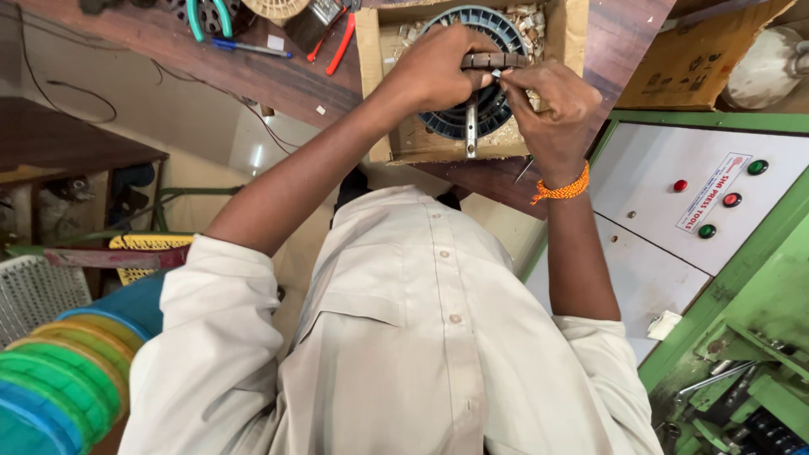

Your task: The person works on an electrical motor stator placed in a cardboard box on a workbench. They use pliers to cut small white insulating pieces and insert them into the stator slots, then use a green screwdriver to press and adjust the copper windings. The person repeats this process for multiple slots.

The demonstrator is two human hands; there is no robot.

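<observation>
Looking down from the head camera, 1 view only: the image is upside down relative to the person, with a pale button shirt [421, 337] filling the lower middle and both bare arms reaching up-frame to a wooden workbench [278, 80].

Left hand [434, 72] is curled closed over the left end of a short dark ribbed bar [495, 60], fingers wrapped, thumb under. Right hand [552, 105] is pinched at the bar's right end, fingertips closed on something small and pale; what exactly it is cannot be told. An orange thread band [563, 189] sits on the right wrist.

Key relation: the bar's long axis runs left-right across the frame, spanning between the 2 hands, left hand at 1 end, right hand at the other. The right fingertips are the ones nearest the working end. The bar sits directly above a round blue-grey finned part [472, 118] lying in an open cardboard box [375, 84] with pale scraps in the corners. A flat metal strip [471, 126] points down-frame from the disc centre, crosswise to the bar.

Rest: red-handled pliers [341, 42] and a green-handled tool [206, 17] on the bench at left; a white control panel [666, 160] with red and green buttons at right; a stack of coloured rings [59, 371] at lower left; a white basket [34, 291] beside it.
</observation>
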